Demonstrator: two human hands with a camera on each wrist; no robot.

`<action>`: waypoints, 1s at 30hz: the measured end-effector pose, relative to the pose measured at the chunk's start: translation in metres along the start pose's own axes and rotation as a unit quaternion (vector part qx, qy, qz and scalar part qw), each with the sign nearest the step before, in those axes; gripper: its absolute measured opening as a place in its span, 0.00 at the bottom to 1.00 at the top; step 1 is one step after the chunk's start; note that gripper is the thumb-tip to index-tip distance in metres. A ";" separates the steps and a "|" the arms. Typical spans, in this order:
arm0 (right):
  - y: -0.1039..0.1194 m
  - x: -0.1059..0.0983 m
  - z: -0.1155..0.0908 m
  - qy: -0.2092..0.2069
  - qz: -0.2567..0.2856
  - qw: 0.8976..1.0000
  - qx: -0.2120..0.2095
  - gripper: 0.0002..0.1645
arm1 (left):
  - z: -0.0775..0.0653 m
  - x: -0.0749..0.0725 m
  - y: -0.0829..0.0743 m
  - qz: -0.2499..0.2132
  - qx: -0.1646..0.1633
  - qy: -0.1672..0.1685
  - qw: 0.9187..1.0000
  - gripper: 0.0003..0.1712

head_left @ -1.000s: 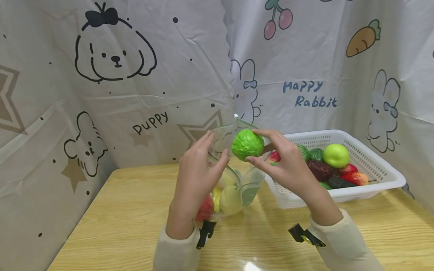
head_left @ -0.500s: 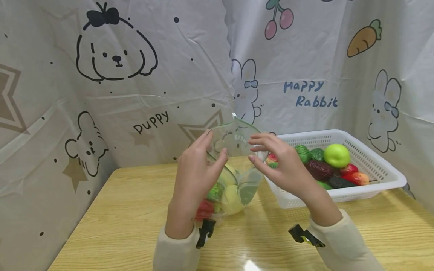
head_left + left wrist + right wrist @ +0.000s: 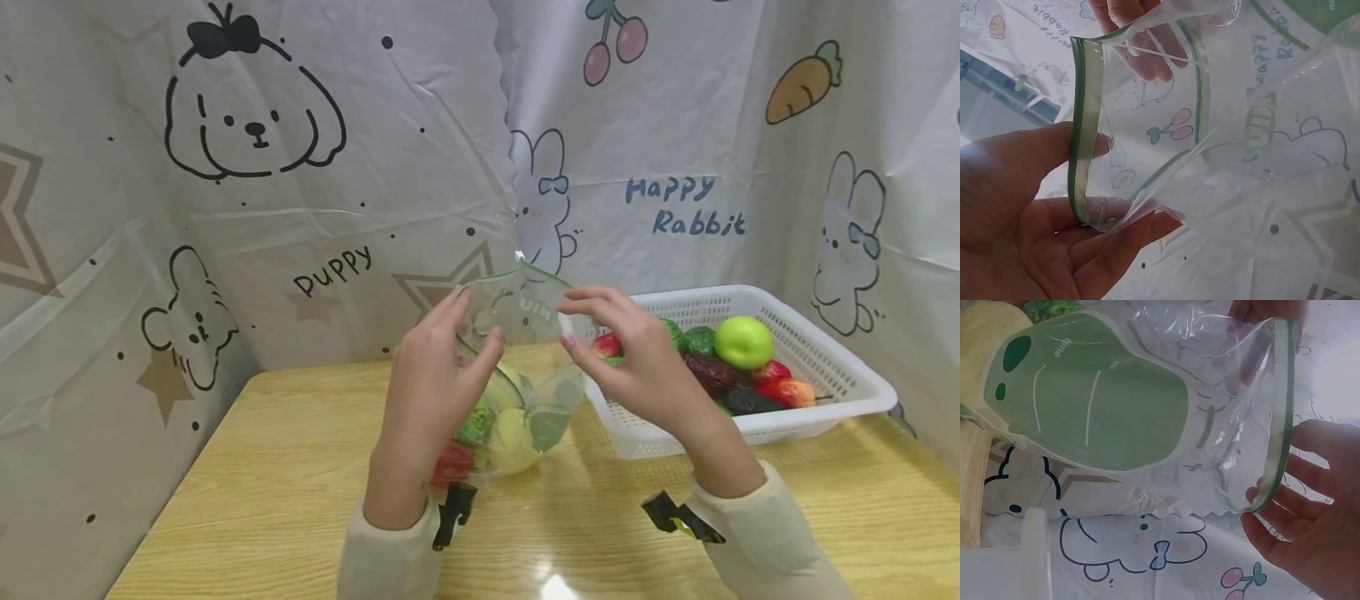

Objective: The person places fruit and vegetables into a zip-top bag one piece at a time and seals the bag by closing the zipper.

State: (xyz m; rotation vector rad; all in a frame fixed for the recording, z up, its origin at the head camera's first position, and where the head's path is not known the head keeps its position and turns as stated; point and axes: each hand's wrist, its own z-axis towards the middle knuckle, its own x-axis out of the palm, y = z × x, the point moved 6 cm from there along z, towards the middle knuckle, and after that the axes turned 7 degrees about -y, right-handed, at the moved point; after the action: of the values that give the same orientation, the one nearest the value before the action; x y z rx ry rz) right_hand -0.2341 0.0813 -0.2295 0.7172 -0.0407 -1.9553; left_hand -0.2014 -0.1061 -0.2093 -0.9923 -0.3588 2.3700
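Observation:
A clear zip bag with a green rim (image 3: pixel 551 400) stands upright with its mouth spread wide. Inside are a green toy cabbage (image 3: pixel 474 425), a yellow fruit (image 3: pixel 513 446) and a red piece (image 3: pixel 452 465), seen through the film. My left hand (image 3: pixel 442 375) holds the rim on the left; in the left wrist view its thumb and fingers lie on either side of the green zip strip (image 3: pixel 1076 125). My right hand (image 3: pixel 637 358) is at the opposite side, nothing in it. Its loosely spread fingers (image 3: pixel 1307 472) meet the rim in the right wrist view.
A white perforated basket (image 3: pixel 847 400) stands at the right, holding a green apple (image 3: pixel 744 342), a dark red-brown fruit (image 3: pixel 709 374) and several other toy fruits and vegetables. A printed cloth (image 3: pixel 420 125) hangs behind the wooden table (image 3: pixel 285 467).
The right hand has let go of the green cabbage, which has dropped into the bag beside the yellow fruit. That hand then shifted slightly right, to the rim. The left hand stayed in place.

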 end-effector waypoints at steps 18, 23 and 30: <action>-0.037 -0.046 -0.004 0.071 -0.075 0.992 0.077 0.22 | 0.002 -0.001 -0.001 -0.005 0.009 -0.001 1.000 0.31; -0.061 -0.044 -0.021 0.200 -0.133 0.959 0.149 0.24 | 0.002 0.000 0.000 -0.005 0.013 -0.004 1.000 0.31; -0.094 -0.036 -0.051 0.370 -0.158 0.891 0.211 0.20 | 0.000 0.003 -0.002 -0.009 0.013 -0.004 1.000 0.31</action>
State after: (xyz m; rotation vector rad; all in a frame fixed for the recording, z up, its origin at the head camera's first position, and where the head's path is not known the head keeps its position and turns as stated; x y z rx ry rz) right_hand -0.2735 0.1709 -0.2857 1.8204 0.1287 -1.8584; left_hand -0.2025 -0.1025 -0.2100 -0.9638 -0.3382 2.3568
